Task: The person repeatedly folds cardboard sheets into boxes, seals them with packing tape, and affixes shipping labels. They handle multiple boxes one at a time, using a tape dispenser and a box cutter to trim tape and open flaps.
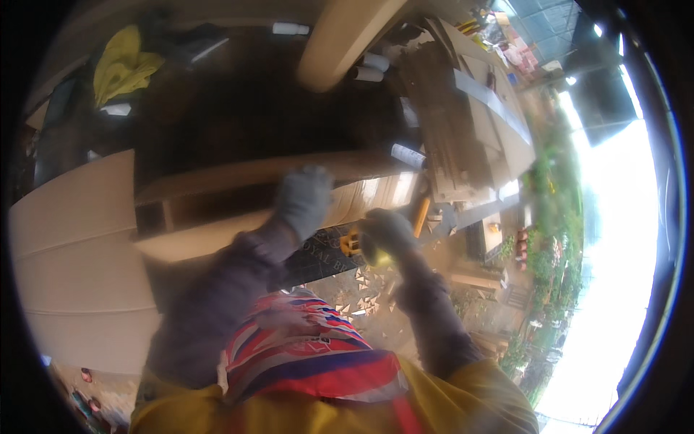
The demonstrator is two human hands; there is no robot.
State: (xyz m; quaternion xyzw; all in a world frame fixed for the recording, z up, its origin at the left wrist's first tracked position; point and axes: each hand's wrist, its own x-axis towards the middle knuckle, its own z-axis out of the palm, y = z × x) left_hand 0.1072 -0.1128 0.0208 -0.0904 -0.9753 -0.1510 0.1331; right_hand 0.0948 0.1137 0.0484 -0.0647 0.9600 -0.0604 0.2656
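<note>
Partly hidden yellow object, blurred gloved hands

2 forearms extended forward | left grip: gloved, blurred | right grip: gloved, curled

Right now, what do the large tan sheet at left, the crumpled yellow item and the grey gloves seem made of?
Large tan sheet: probably cardboard, matte; flat, with crease lines.
Crumpled yellow item: likely fabric, matte, lying in soft folds; thin plastic possible.
Grey gloves: perhaps textile, dull, without shine; blur hides any weave.
</note>
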